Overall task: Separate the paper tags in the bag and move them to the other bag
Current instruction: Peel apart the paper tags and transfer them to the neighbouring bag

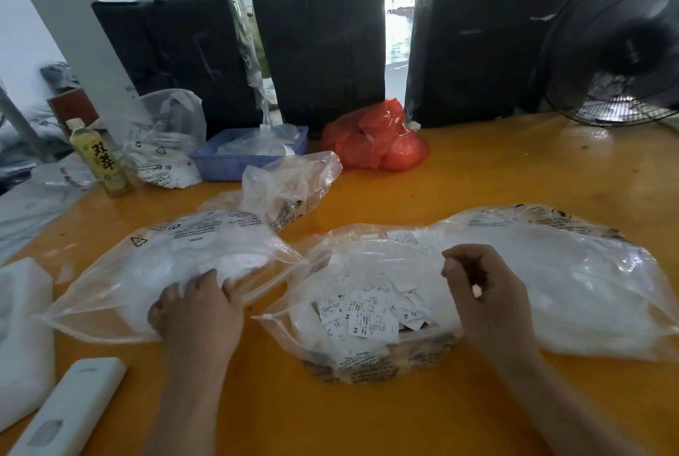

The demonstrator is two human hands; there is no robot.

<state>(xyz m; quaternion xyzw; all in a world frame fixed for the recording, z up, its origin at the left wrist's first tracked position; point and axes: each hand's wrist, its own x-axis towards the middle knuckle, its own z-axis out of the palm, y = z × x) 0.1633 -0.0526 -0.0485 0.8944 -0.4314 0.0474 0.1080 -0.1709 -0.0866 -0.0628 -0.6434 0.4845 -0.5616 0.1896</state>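
Observation:
Two clear plastic bags lie side by side on the orange table (496, 176). The left bag (154, 264) holds a white heap, and my left hand (196, 312) has its fingertips pushed into its open mouth. The middle bag (330, 349) is full of small white paper tags (367, 316) printed with sizes such as XS and XL. My right hand (485, 297) hovers at the right edge of this bag's opening with its fingers curled; whether it pinches a tag or the plastic is unclear.
A larger clear bag (573, 271) of white material lies to the right. Behind stand a crumpled clear bag (290, 183), a blue tray (235, 158), a red bag (378, 139), a bottle (101, 158), black parcels (319, 47) and a fan (624, 47). White foam (22, 338) and a remote (69, 408) sit at front left.

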